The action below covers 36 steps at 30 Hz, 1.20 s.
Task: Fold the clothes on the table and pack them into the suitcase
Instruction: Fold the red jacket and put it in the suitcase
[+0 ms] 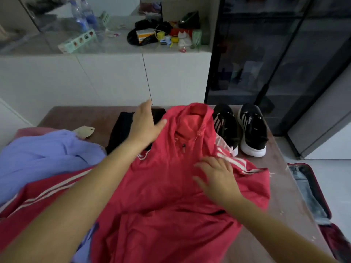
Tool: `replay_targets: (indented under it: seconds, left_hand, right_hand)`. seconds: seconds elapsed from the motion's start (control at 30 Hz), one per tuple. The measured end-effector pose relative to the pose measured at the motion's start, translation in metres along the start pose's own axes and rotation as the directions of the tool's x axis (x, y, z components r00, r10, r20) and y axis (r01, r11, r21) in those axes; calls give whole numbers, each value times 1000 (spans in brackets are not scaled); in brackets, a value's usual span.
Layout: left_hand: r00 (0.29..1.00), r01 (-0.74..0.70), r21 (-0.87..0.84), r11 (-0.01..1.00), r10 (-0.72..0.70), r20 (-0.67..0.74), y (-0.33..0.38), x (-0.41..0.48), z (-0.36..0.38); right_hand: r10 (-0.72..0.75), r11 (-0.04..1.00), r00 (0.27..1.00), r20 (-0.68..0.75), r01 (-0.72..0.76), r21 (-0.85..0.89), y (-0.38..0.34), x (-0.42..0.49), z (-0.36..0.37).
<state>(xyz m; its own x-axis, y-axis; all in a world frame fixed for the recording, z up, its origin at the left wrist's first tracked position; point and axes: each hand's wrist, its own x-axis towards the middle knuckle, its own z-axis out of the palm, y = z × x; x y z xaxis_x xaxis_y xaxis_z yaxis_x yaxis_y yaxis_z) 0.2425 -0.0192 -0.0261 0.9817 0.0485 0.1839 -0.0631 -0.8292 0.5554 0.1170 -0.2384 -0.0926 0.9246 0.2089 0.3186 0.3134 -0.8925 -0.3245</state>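
Note:
A red hooded jacket (167, 186) with white sleeve stripes lies spread over the middle of the brown table (284, 186), hood at the far side. My left hand (145, 126) lies flat with straight fingers at the jacket's left shoulder, over a black folded garment (121, 130). My right hand (216, 175) rests spread on the jacket's chest near the right sleeve. A lilac garment (43, 158) is heaped at the table's left. The open dark red suitcase (322, 209) stands on the floor to the right, with blue jeans (305, 190) inside.
A pair of black sneakers (252, 130) with white soles stands at the table's far right corner. A paper tag (85, 131) lies by the lilac garment. Behind are white cabinets (114, 78) with clutter on top and a dark glass cabinet (275, 54).

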Motion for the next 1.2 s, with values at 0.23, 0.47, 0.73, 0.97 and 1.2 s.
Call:
replay_targets:
  seconds: [0.23,0.47,0.73,0.97,1.2]
  left_hand:
    - [984,-67,114,991,47,170,-58,-197,15]
    - [956,92,33,995,-97,276,-77,-264,6]
    - [834,-90,-157,983,161,528,36,-327,10]
    - [880,-12,-330,944,167,446,91,-360,14]
    - [897,-96,189,977,2,443,-5,-402,18]
  right_hand:
    - [-77,970,971,227,125,-208,10,-80,23]
    - [263,962,965,-5,-261,77,66,-86,-51]
    - [583,778,805,115,-511,-367,108,-90,-99]
    - [-207,854,839,503,-95,511,2,-191,-99]
    - [-259,966,801,540,216,143,27,-261,-71]
